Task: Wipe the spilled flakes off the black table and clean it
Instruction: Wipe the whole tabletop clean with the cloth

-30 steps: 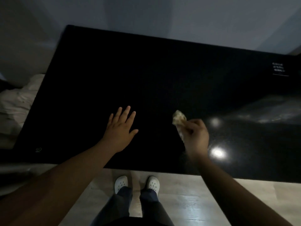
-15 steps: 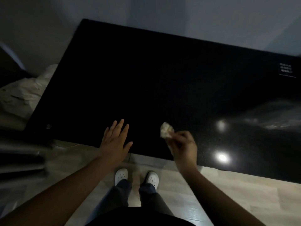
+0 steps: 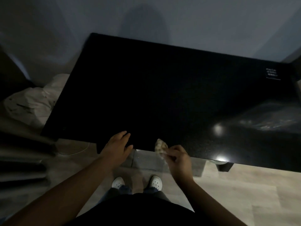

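Note:
The black table (image 3: pixel 162 95) fills the middle of the view, glossy and dark, with light glints near its right front. At its front edge my right hand (image 3: pixel 177 158) pinches a small crumpled pale wipe (image 3: pixel 160 146), which touches the table's edge. My left hand (image 3: pixel 118 146) lies at the same front edge, a little to the left, fingers relaxed and slightly bent, holding nothing. No flakes can be made out on the dark surface.
A white crumpled bag or cloth (image 3: pixel 32 103) lies on the floor left of the table. A white printed label (image 3: pixel 272 74) marks the table's far right corner. My white shoes (image 3: pixel 136 183) stand on the light wooden floor (image 3: pixel 244 193) below the front edge.
Both hands have drawn back from the table's middle to its front edge, the right one dragging the wipe along. The view has pulled back, showing more floor.

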A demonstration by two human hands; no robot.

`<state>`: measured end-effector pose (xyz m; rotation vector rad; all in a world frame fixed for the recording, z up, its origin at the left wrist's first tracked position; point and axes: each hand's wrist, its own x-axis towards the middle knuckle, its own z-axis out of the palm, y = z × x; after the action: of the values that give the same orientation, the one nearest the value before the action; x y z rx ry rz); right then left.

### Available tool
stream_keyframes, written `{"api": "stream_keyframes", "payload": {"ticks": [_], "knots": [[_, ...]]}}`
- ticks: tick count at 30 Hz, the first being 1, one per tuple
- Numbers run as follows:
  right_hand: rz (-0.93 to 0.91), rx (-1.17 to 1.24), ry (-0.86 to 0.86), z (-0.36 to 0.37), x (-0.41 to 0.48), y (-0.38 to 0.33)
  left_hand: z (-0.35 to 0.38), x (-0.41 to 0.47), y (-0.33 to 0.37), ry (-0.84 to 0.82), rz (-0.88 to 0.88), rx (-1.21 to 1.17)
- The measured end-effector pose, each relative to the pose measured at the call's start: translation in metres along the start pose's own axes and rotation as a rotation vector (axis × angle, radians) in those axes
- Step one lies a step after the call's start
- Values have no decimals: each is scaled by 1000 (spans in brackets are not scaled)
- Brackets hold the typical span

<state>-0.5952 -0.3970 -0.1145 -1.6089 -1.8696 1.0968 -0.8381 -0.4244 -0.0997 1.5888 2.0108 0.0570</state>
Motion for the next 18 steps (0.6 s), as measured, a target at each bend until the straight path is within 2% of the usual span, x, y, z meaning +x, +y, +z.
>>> {"api": "stream_keyframes", "payload": {"ticks": [2,7,12,18], "knots": [[25,60,154,-6,7,-16,-15,-3,-4,11,29,-11],[7,21,295,-14,34,-60,-64,-2,-19,36,45,-1],[-19,8,331,-18,66,-90,-103,14,-33,81,80,-77],[-27,11,324,-44,110,-110,-136,52,-23,32,99,-142]]}}
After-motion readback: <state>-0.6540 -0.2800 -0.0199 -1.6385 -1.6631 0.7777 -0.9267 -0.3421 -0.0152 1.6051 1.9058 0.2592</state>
